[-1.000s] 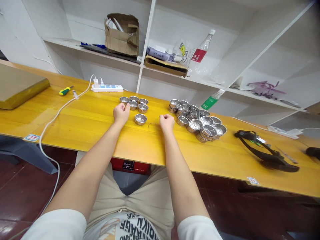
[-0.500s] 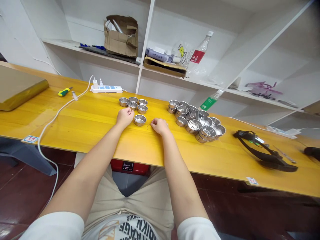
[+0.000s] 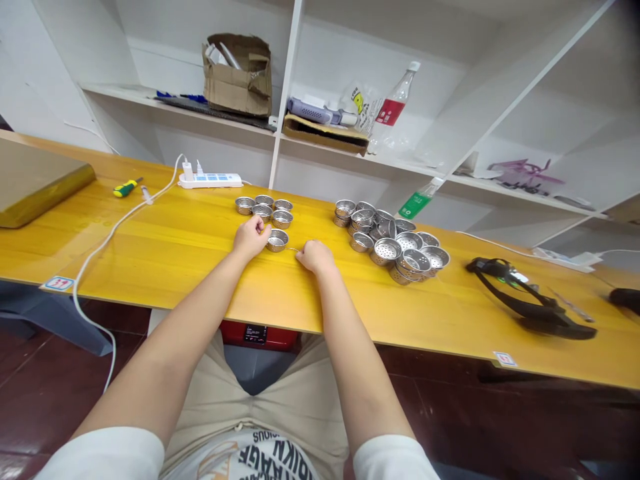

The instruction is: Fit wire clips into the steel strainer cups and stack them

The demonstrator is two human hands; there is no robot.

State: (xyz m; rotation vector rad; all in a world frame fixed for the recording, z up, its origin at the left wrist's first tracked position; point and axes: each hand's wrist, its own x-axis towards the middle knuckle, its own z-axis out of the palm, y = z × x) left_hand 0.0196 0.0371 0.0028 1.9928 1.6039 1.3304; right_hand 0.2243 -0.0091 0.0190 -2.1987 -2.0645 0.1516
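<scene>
A small perforated metal cup (image 3: 277, 241) stands upright between my hands on the yellow table. My left hand (image 3: 251, 237) is closed at the cup's left side, its fingertips at or against the rim; whether they pinch anything is hidden. To the cup's right, my right hand (image 3: 315, 256) is closed on a thin wire (image 3: 293, 249), whose free end points at the cup. Several more metal cups (image 3: 283, 219) are grouped just behind. On the right sits a larger cluster of stacked perforated cups (image 3: 387, 250), some tilted.
A white power strip (image 3: 213, 181), its cable and a green-yellow screwdriver (image 3: 126, 189) lie at the back left. A green-labelled bottle (image 3: 416, 203) stands behind the stacked cups. At right rests a black headset (image 3: 530, 300). Shelves hold a cardboard box (image 3: 237, 87).
My right hand has turned slightly, and the wire's free end now reaches nearer the cup. My left fingertips have come closer to the cup's left rim. The view has shifted slightly.
</scene>
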